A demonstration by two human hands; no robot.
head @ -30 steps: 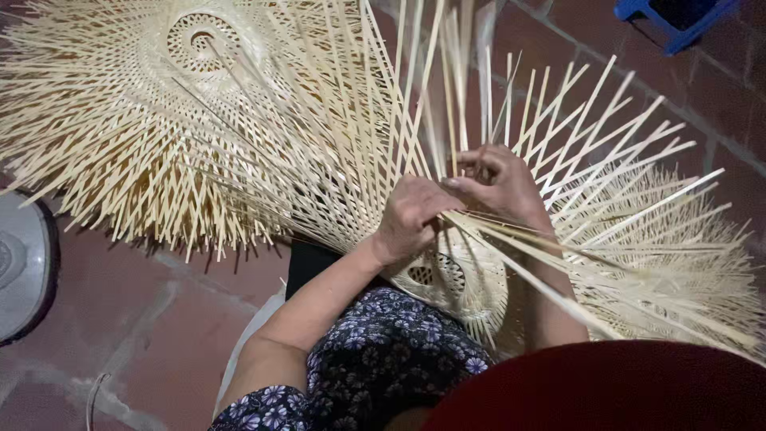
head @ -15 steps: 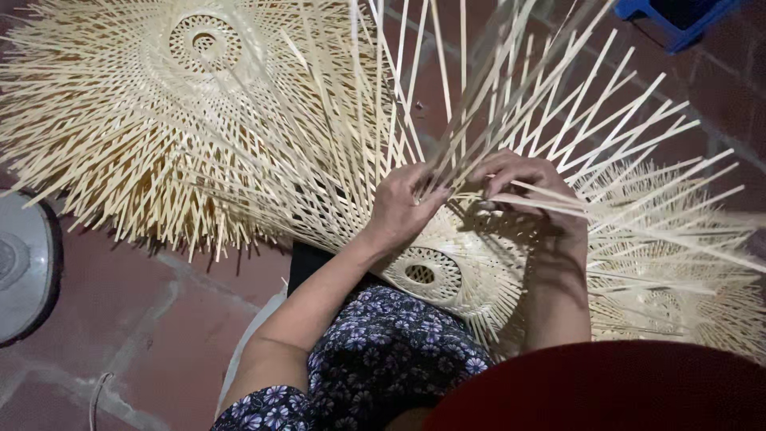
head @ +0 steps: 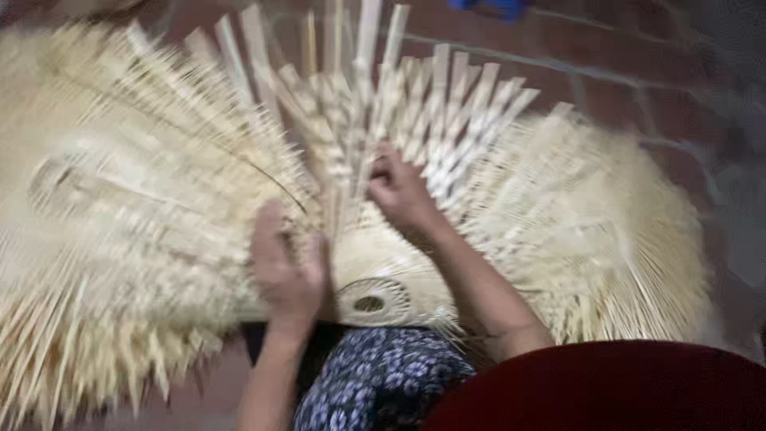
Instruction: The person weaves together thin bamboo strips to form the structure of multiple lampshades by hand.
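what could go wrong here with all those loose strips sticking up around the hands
1. The right hand grips among upright bamboo strips with bare cut ends; a slip could likely scratch or splinter the fingers.
2. The left hand presses flat on the woven piece in the lap; if it lets up, the loose strips might spring out of their weave.
3. Finished woven pieces crowd close beside it, so strips could tangle.

Bare forearms (head: 479, 295), no sleeves reaching the wrists, no watch or rings to be made out (motion blur softens the fingers). Dark navy garment (head: 383, 383) over the lap, scattered with small pale floral print. Broad curved dark red shape (head: 606, 391) at lower right, close under the camera, plain and unmarked.
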